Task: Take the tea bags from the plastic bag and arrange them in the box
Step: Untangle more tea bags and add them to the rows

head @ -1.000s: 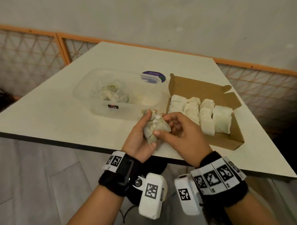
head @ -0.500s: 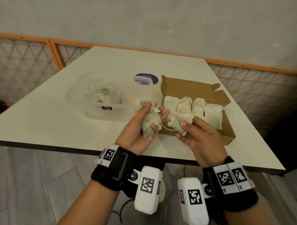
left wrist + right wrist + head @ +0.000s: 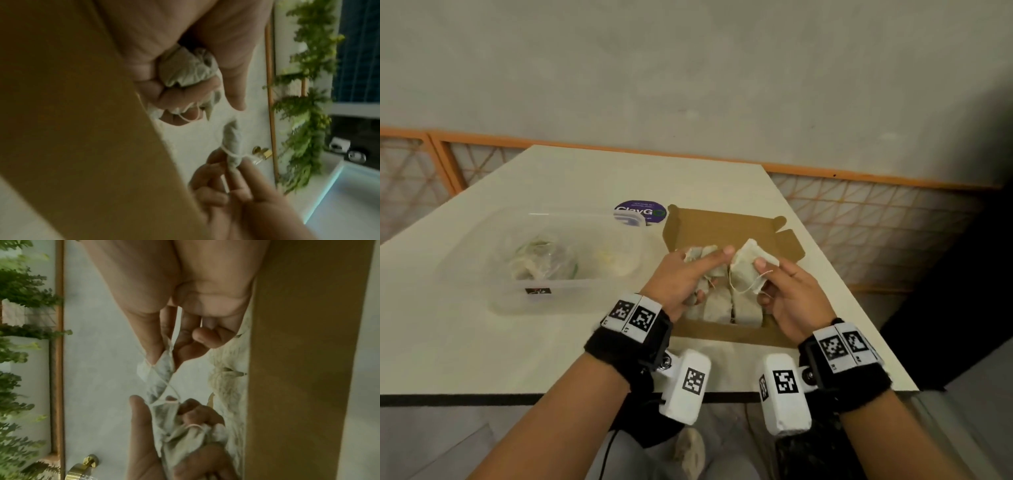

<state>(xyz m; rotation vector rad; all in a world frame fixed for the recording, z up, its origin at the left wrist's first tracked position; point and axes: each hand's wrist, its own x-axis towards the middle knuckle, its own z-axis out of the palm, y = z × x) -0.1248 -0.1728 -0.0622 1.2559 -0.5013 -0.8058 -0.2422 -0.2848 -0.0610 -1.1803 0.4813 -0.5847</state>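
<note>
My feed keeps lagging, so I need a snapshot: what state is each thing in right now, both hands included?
Left hand: grips a bunch of tea bags, held above the box.
Right hand: pinches a single tea bag, string dangling.
Cardboard box: open, lid flap back, some tea bags already inside.
Clear plastic tub: no lid on it, crumpled plastic bag inside.

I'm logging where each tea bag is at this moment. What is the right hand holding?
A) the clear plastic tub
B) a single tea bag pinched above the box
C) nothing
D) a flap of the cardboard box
B: the right hand pinches one tea bag between thumb and fingers above the cardboard box, while the left hand grips a bunch of tea bags.
</note>
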